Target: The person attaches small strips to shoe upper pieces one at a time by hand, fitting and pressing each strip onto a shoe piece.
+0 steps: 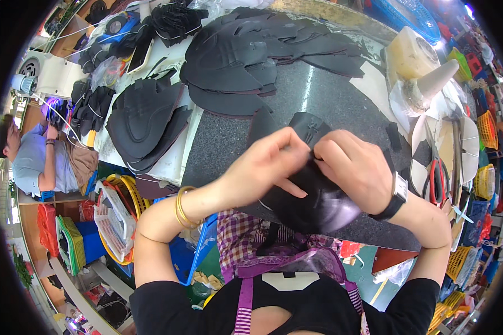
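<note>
Both my hands meet over a dark speckled slab point(221, 148), working on a curved black leather-like shoe upper piece point(313, 209). My left hand point(268, 164) is closed, with its thumb and fingertips pinching the upper's edge. Closed at the same edge, my right hand point(355, 164) has its fingers curled in close to the left ones. The shiny lower part of the upper bulges beneath my hands. Its top end, with an embossed mark, stands up behind them. My fingers hide the exact spot that they grip.
Overlapping black upper pieces point(229, 61) cover the slab's far side; another stack point(142, 123) lies left. Red-handled scissors point(437, 181) and a whitish cone-shaped holder point(430, 84) are at the right. A co-worker point(42, 162) sits far left, near a white machine point(50, 72). Baskets point(114, 223) stand below.
</note>
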The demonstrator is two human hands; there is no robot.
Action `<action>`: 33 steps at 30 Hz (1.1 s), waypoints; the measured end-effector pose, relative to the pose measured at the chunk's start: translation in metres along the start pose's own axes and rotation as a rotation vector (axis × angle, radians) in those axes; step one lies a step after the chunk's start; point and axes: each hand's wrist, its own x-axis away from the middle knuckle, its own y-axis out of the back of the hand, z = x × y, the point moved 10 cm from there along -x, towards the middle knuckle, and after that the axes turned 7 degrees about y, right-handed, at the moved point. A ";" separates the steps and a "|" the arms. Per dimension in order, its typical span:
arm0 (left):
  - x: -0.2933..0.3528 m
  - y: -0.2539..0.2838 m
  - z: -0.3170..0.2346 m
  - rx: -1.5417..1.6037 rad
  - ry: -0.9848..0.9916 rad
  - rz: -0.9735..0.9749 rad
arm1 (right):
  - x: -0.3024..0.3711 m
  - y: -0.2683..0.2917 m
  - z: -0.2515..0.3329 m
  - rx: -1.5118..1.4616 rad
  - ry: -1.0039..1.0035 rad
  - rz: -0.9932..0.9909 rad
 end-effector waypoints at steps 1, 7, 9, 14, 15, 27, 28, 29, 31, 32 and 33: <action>-0.003 0.002 0.007 0.227 0.126 0.057 | -0.002 0.009 0.009 0.025 0.069 -0.068; -0.019 -0.002 0.036 0.086 0.429 0.257 | -0.004 0.008 0.030 0.151 0.204 -0.109; -0.019 -0.002 0.034 0.092 0.410 0.286 | -0.001 0.023 0.043 0.272 0.277 -0.217; -0.013 -0.004 0.030 0.072 0.414 0.332 | -0.003 0.026 0.018 -0.276 0.085 -0.107; -0.011 -0.010 0.026 0.056 0.445 0.325 | -0.009 0.033 0.009 -0.243 0.017 -0.128; -0.009 -0.009 0.017 0.213 0.341 0.192 | 0.007 0.003 -0.032 -0.635 -0.377 -0.065; -0.008 -0.005 0.008 0.323 0.265 0.158 | 0.007 0.004 -0.034 -0.631 -0.376 -0.070; -0.003 -0.011 0.003 0.316 0.269 0.192 | 0.016 -0.011 -0.047 -0.848 -0.563 -0.068; 0.001 -0.016 -0.002 0.077 0.208 0.167 | 0.028 -0.030 -0.051 -1.126 -0.745 -0.068; 0.001 -0.016 -0.007 -0.157 0.146 0.136 | 0.029 -0.030 -0.052 -1.121 -0.744 -0.070; 0.002 -0.012 -0.002 -0.102 0.206 0.074 | 0.030 -0.033 -0.051 -1.156 -0.764 -0.042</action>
